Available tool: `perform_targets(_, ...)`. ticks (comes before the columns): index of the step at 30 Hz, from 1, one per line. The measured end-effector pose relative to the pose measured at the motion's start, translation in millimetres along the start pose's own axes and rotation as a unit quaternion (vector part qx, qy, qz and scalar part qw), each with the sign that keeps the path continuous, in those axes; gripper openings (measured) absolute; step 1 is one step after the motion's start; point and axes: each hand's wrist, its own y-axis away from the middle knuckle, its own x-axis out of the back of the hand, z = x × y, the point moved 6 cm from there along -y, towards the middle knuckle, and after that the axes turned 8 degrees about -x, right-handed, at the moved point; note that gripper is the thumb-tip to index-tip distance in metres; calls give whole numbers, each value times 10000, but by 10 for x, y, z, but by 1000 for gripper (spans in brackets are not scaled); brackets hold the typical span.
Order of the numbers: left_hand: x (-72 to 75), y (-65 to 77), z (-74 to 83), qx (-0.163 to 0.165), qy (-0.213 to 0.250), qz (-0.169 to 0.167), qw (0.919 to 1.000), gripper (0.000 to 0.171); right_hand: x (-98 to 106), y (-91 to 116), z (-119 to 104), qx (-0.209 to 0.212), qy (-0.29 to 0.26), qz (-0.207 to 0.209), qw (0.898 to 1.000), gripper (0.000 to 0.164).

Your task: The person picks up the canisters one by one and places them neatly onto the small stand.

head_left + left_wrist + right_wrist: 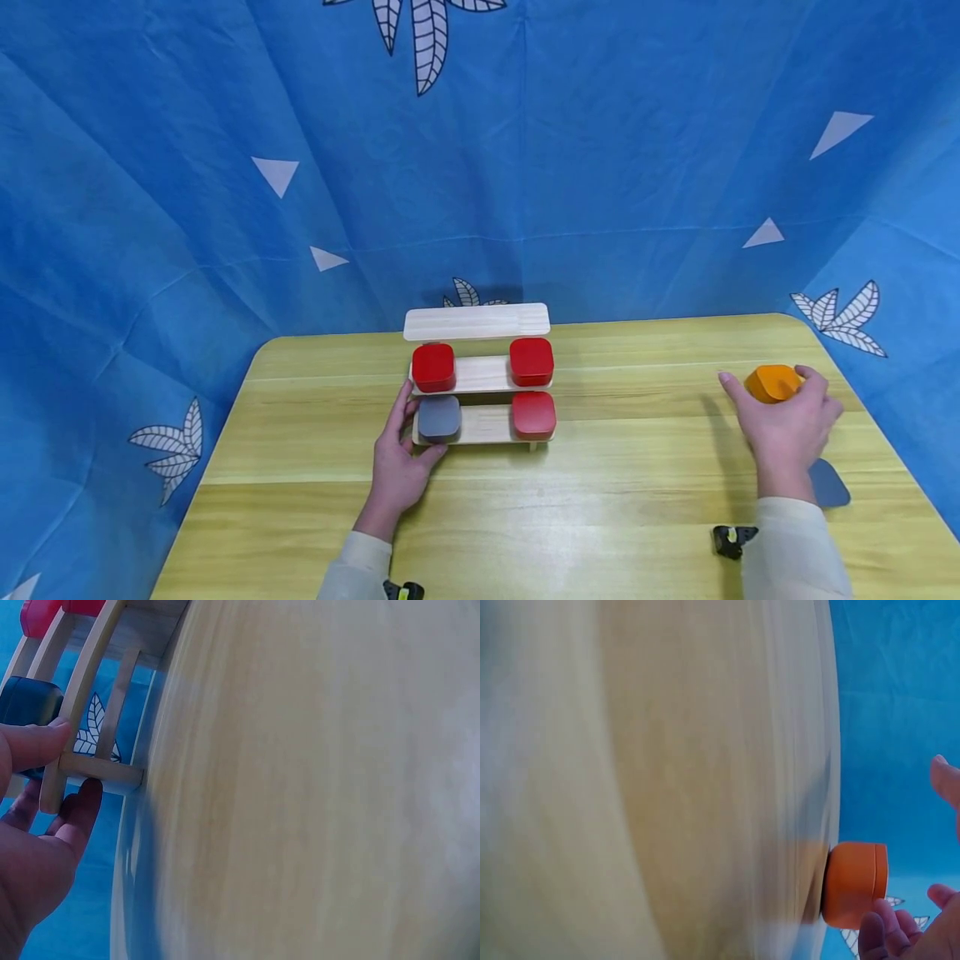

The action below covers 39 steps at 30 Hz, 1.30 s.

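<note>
Plainly, the right hand (787, 429) spreads thumb and fingers apart, the rounded orange box (774, 384) standing between them, nearer the fingers, on the yellowish wood-grain bench (637, 467); well leftward, the left hand (401, 467) grips the left end of a pale wooden tiered rack (484, 425) beside a rounded grey box (439, 418).

Head view: bright, even light is covering the tabletop (637, 467) and blue cloth (600, 150); pale glare is spreading over the tabletop's near middle; a soft shadow is slanting left of the right forearm (783, 481); outlines are reading crisp. Left wrist view: dimmer; tabletop grain is smearing, the edge is bowing, whitish glare is washing the right side. Right wrist view: dim; the tabletop is blurring and curving; shadow is lying beside the orange box (851, 885).
</note>
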Motion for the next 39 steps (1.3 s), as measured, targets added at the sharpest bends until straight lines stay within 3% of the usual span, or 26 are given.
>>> perform_targets(12, -4, 1, 31, 198, -44, -4, 9998, 111, 82, -127, 52, -44, 170, 44, 9998, 121)
perform_targets(20, -8, 11, 338, 288, -119, -25, 9995, 104, 120, -193, 54, -63, 124, 18, 9999, 121)
perform_targets(22, -13, 12, 350, 325, -113, -41, 9994, 104, 131, -207, 57, -75, 132, -32, 9999, 120)
perform_targets(24, -20, 17, 337, 317, -73, -52, 9995, 105, 139, -227, 65, -99, 169, -82, 9998, 119)
perform_targets(31, -13, 1, 10, 255, -10, -24, 9997, 111, 140, -284, 68, -106, 339, -174, 9992, 112)
perform_targets(39, -3, 4, 2, 9, 41, 11, 10000, 114, 139, -347, 36, -19, 333, -100, 9994, 104)
